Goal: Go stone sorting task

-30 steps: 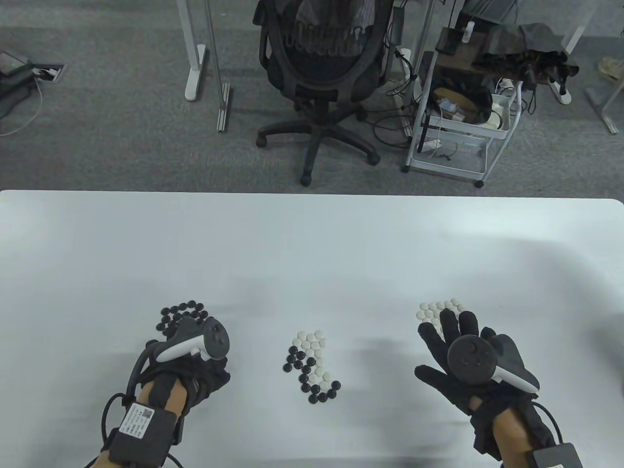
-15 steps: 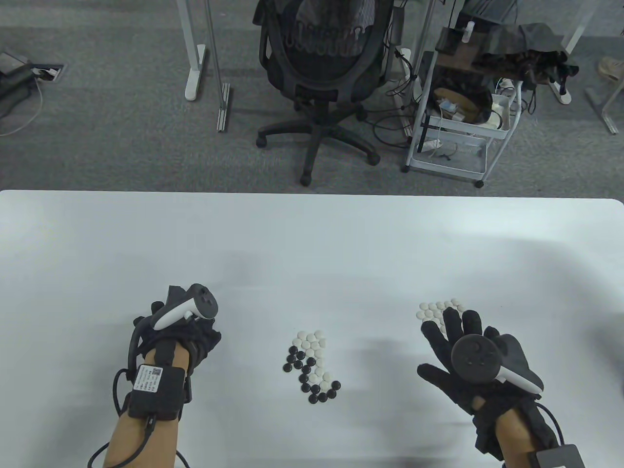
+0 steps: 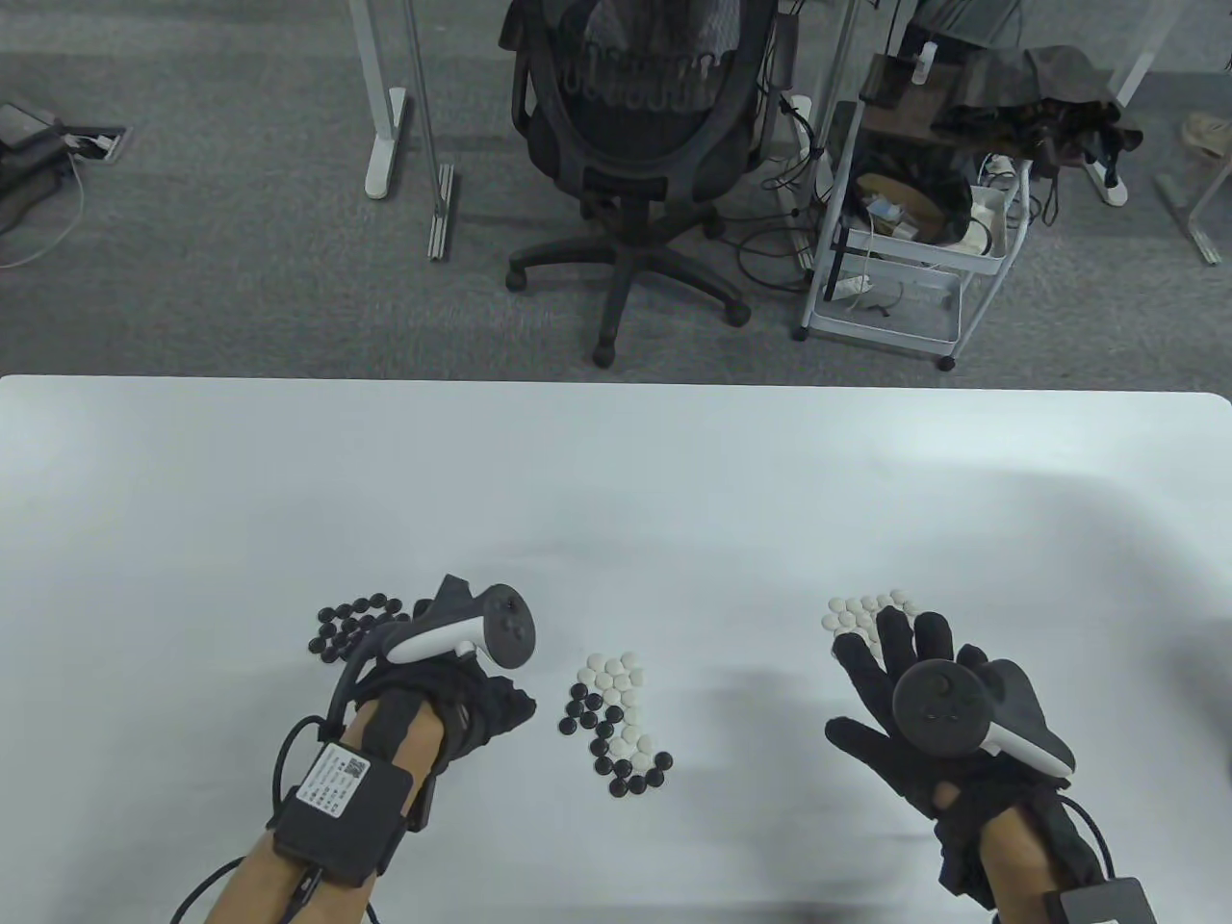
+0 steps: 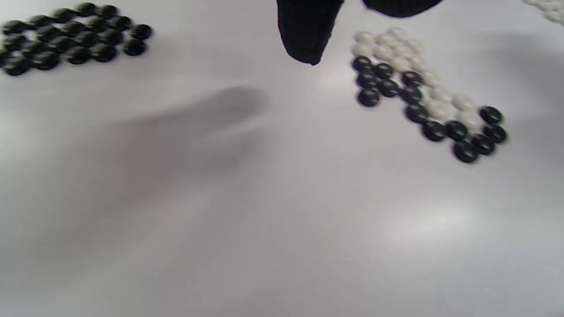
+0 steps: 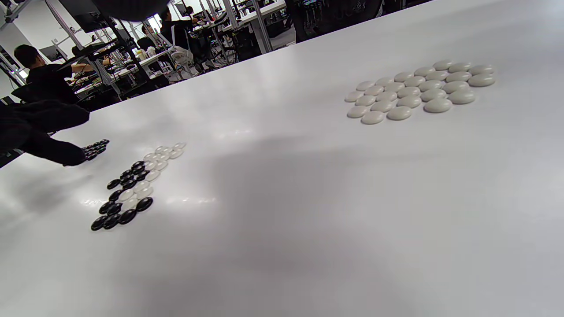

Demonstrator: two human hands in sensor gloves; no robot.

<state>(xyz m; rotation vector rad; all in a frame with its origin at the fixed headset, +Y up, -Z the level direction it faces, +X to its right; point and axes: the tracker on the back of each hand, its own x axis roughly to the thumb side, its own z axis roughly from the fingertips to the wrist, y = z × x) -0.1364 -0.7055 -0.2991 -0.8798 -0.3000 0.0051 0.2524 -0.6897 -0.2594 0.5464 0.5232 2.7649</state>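
Table view: the left hand, fingers curled and holding nothing I can see, sits between the black pile and the mixed pile. The right hand lies flat with straight fingers beside the white pile.

Left wrist view: about twelve black stones are in the mixed pile.

Right wrist view: seventeen stones are in the white pile.

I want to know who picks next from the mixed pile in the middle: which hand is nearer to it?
Left. The left hand sits just beside the mixed pile, on its left; the right hand hovers well off to its right, by the white pile.

A gloved fingertip hangs over the white surface, between a black stone cluster and a mixed black-and-white pile.
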